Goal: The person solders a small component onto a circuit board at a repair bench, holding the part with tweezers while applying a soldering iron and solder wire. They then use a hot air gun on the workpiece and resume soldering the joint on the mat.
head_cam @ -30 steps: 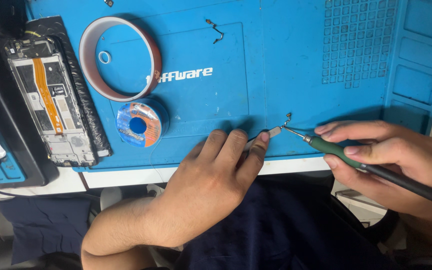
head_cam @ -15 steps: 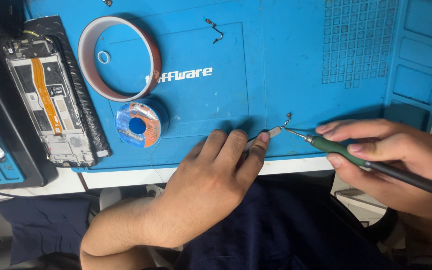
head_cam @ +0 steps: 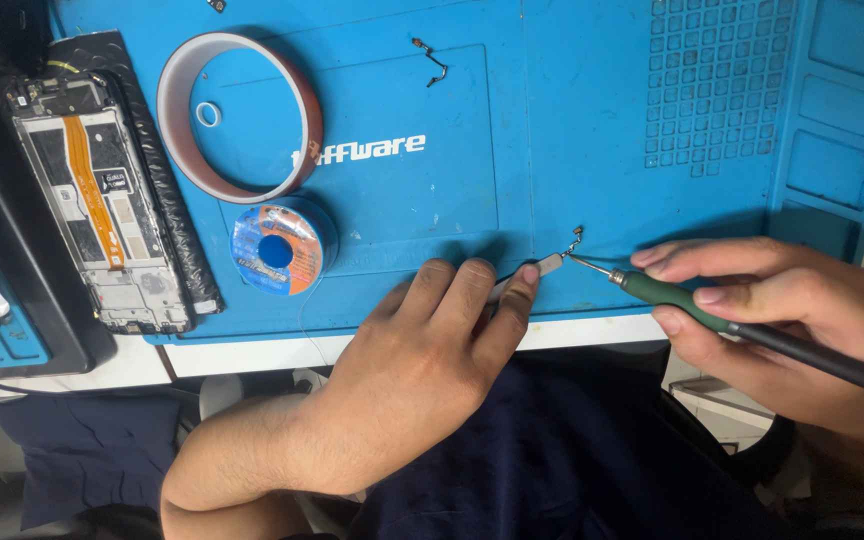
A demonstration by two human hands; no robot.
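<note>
A round blue-and-orange label (head_cam: 278,249) tops the solder spool left of the hands. White lettering (head_cam: 362,151) is printed mid-mat. A small black sticker (head_cam: 109,181) sits inside the opened phone.

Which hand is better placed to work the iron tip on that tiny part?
Right. The right hand grips the soldering iron, its tip at the small part; the left hand is occupied holding tweezers beside it.

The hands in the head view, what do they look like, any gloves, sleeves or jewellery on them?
Both are bare. The left hand has no glove, ring or watch, and its forearm is uncovered with no sleeve in sight. The right hand is also ungloved and ringless, its fingers with short, unpainted nails; its wrist runs out of frame.
</note>
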